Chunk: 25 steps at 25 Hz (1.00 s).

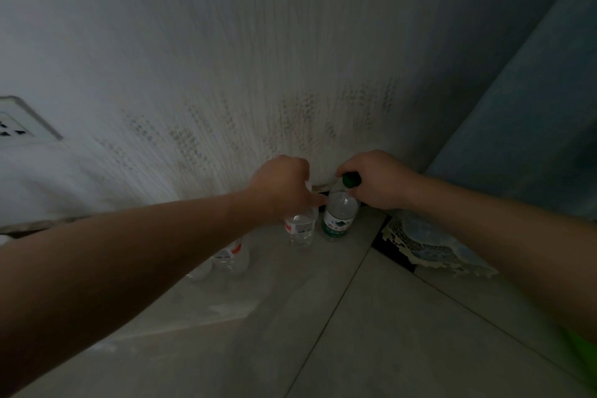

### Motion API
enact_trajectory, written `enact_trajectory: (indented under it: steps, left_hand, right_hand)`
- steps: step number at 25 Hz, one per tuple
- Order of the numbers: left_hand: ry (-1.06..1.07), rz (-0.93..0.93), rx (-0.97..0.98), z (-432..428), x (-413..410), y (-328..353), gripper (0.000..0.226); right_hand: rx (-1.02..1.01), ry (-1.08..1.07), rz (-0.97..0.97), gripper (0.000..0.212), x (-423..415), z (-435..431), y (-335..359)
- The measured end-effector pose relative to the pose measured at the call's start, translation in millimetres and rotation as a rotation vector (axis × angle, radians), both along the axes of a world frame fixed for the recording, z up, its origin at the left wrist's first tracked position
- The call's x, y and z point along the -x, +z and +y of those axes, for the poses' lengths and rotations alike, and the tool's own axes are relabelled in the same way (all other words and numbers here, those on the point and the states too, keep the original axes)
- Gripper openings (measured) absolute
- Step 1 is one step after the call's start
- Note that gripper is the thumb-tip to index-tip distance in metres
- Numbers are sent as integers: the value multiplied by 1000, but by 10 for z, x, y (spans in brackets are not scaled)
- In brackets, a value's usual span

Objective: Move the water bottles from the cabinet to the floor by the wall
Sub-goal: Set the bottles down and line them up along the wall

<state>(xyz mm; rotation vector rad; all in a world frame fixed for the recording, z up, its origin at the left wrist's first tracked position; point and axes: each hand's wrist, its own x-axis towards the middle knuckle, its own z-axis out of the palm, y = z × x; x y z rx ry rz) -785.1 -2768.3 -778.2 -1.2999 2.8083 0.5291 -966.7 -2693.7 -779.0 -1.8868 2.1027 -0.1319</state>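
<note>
Right hand: the right hand (378,181) is curling its fingers around the neck and dark green cap of a clear plastic water bottle with a green and white label (338,220), gripping it from above.
Left hand: the left hand (284,184) is closing down over the top of a clear plastic water bottle with a red and white label (300,227), gripping it and hiding its cap.
Held bottles: both are standing upright just beneath the hands, side by side and almost touching, the green-labelled one under the right hand and the red-labelled one under the left.
Other bottles: another clear bottle with a red label (231,256) is standing under the left forearm, and a blurred fourth clear bottle (200,271) is showing beside it, further from the hands.
Floor: the pale grey tiled floor (355,333) is carrying all the bottles.
Wall: the white ribbed wall (258,58) is rising just beyond the hands, stained dark near its base.
Right of the hands: a blue curtain-like fabric (533,107) is hanging, and a lace-edged cloth (429,245) is lying on the floor under the right forearm.
Far left of the hands: a white wall socket (19,123) is sitting on the wall.
</note>
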Motion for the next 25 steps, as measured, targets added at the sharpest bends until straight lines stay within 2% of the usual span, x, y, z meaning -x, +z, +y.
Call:
enact_trajectory:
  steps: [8, 15, 25]
  left_hand:
    - [-9, 46, -13, -1, 45, -2, 45]
    - [-159, 62, -10, -77, 5, 55, 29]
    - [-257, 85, 5, -94, 59, 71, 30]
  right_hand:
    - [-1, 5, 2, 46, 6, 20, 6]
    - [9, 12, 11, 46, 18, 11, -7]
    - [11, 21, 18, 44, 8, 3, 10]
